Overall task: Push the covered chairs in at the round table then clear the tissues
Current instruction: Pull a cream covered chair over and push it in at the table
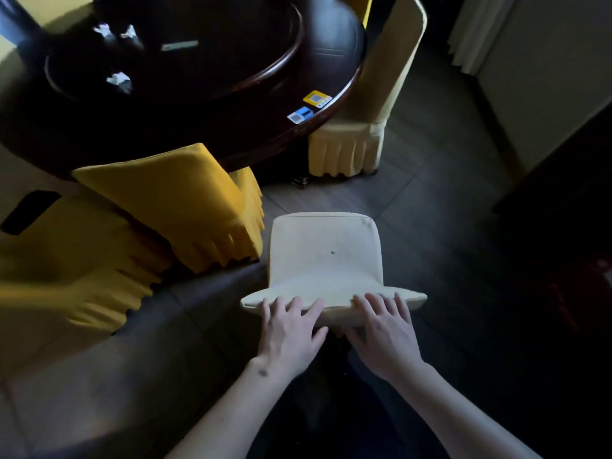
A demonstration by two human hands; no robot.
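Resting side by side, left hand (288, 329) and right hand (385, 329) lie flat, fingers spread, atop cream chair (326, 260).

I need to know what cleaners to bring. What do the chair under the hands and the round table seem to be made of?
Chair: pale cream fabric slipcover, matte, with stitched seams; frame hidden. Table: looks like dark polished wood, glossy, catching reflections along its rim, though it could be veneer or lacquer.
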